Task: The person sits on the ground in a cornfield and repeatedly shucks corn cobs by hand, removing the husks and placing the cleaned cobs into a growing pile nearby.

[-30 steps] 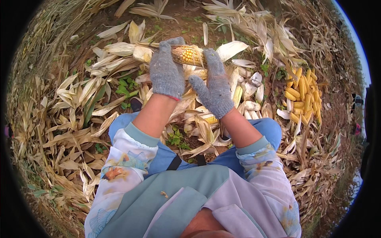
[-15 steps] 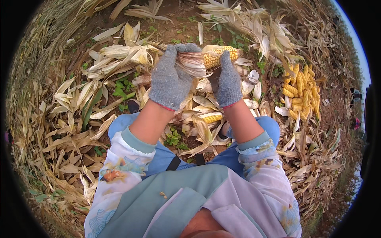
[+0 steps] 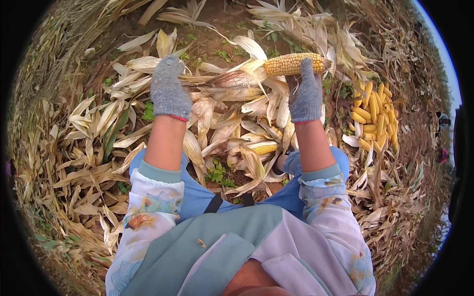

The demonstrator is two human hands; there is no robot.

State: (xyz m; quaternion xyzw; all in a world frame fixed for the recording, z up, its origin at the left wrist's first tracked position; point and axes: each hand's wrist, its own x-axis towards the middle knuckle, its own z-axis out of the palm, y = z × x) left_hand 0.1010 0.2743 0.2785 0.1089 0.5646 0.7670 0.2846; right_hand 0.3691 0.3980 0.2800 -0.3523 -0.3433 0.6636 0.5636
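In grey knitted gloves, both my hands are raised above a heap of dry husks. My right hand (image 3: pixel 306 91) is closed round an ear of corn (image 3: pixel 291 64), its yellow kernels bare and its tip toward the right. Husk leaves (image 3: pixel 232 79) still hang at the ear's left end and stretch across to my left hand (image 3: pixel 170 88). That hand is closed on the husk's far end, its fingers partly hidden behind the glove's back. Below, between my knees, another ear of corn (image 3: pixel 264 148) shows its kernels among pale husks.
A pile of bare yellow ears (image 3: pixel 375 116) lies on the ground to the right. Dry husks and stalks (image 3: pixel 89 172) cover the ground on the left. Small green weeds (image 3: pixel 217 172) grow near my feet, and more husks (image 3: pixel 340 39) lie at the far right.
My hands have moved apart: the left pulled to the left with the husk, the right shifted right with the ear. More kernels are now uncovered.
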